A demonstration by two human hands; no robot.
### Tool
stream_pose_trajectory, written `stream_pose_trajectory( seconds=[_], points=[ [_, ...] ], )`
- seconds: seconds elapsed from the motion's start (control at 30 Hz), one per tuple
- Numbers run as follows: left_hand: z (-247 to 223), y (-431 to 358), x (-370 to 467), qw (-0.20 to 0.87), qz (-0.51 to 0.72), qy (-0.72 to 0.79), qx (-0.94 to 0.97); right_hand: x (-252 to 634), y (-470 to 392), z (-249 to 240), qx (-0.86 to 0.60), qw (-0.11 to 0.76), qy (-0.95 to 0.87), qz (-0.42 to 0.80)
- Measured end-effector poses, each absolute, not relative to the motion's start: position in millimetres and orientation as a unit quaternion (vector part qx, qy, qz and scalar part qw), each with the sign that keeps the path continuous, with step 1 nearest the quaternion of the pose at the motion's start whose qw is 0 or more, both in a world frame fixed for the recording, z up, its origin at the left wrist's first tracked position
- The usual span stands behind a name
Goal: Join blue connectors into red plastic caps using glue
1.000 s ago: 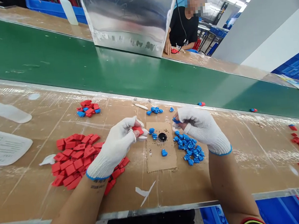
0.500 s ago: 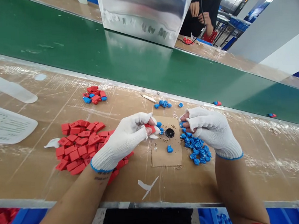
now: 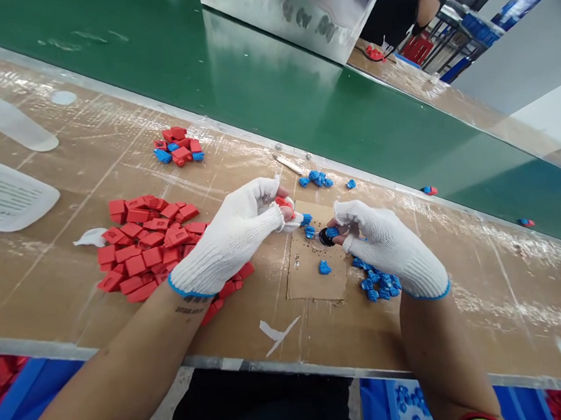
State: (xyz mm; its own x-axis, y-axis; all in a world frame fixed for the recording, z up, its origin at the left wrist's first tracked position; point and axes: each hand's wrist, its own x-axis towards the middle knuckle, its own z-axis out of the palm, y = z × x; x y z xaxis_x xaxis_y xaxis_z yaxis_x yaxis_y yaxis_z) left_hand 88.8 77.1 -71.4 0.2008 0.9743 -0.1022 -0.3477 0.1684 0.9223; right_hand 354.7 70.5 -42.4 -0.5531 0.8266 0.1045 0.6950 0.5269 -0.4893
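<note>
My left hand [image 3: 238, 229], in a white glove with bare fingertips, is closed on a small red block [image 3: 284, 202]. Something white also shows at those fingertips; I cannot make out what it is. Between the fingertips of my gloved right hand [image 3: 390, 243] is a small blue piece [image 3: 331, 232], held over a round black disc [image 3: 325, 239]. The disc rests on a cardboard sheet [image 3: 310, 286] with a few loose blue pieces [image 3: 324, 267]. Blue pieces are heaped [image 3: 381, 283] below my right hand, and a pile of red blocks [image 3: 142, 250] lies left of my left hand.
A green conveyor belt [image 3: 261, 88] crosses behind the table, carrying small red-and-blue pieces [image 3: 429, 190]. A white-handled tool [image 3: 287, 165] lies near its edge. A mixed red and blue heap [image 3: 178, 147] sits at back left. A person [image 3: 424, 4] is across the belt.
My right hand has moved left from the blue heap with a blue piece, to over the black disc. My left hand keeps the red block. The view has shifted.
</note>
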Motion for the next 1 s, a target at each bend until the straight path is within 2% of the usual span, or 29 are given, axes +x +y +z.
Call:
stream_pose_trajectory(
  seconds=[0.33, 0.53, 0.8, 0.9, 1.0],
  points=[
    [-70.5, 78.7, 87.7, 0.657, 0.512, 0.388, 0.395, 347.5, 69.8, -35.5, -0.425, 0.122, -0.877, 0.186],
    [-69.7, 78.9, 86.4, 0.651, 0.508, 0.386, 0.412, 362.3, 69.0, -34.9, -0.454, 0.149, -0.862, 0.169],
    [-70.1, 79.6, 85.1, 0.650, 0.507, 0.390, 0.410, 356.9, 70.3, -34.5, -0.458, 0.126, -0.860, 0.187],
    [-69.7, 79.5, 84.3, 0.646, 0.512, 0.394, 0.406, 362.4, 69.1, -32.2, -0.465, 0.146, -0.853, 0.186],
    [-70.4, 77.4, 88.0, 0.663, 0.511, 0.384, 0.389, 367.3, 67.2, -30.4, -0.464, 0.236, -0.822, 0.233]
  ],
)
